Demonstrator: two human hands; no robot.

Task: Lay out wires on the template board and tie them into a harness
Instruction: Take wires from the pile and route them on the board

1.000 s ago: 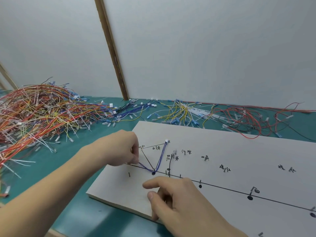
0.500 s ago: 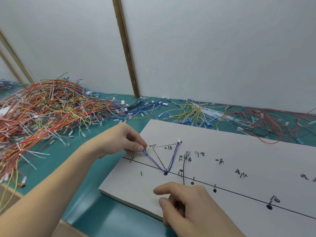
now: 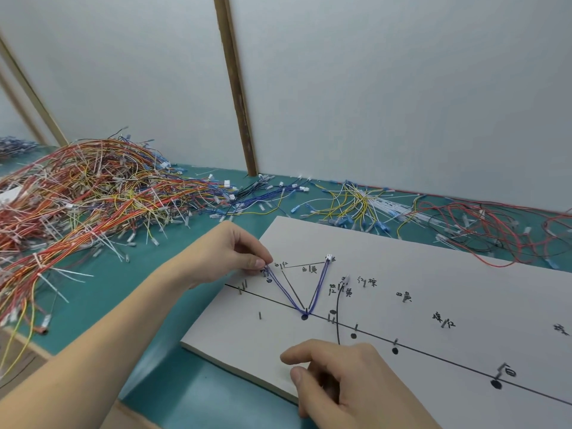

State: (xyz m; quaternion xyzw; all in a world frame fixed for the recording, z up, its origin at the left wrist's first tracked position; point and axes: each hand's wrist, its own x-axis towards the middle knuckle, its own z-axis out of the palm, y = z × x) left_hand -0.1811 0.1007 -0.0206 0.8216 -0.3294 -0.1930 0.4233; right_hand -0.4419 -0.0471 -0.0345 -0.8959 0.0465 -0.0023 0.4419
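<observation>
- Left hand [image 3: 229, 258] pinches blue wire pair [image 3: 286, 294] end at far-left pin, keeping it taut round the bottom pin [image 3: 306, 311].
- Right hand [image 3: 346, 382], fingers curled, seems to hold black wire [image 3: 337, 317] at template board [image 3: 402, 261] near edge.

Beyond my board there is a pale wall [image 3: 387, 88], and a wooden batten [image 3: 236, 85] runs up it from the table's back edge. A second batten [image 3: 29, 97] slants up at far left. My green table [image 3: 102, 286] shows bare just left of the board, with its pale wooden edge [image 3: 28, 342] at lower left.
</observation>
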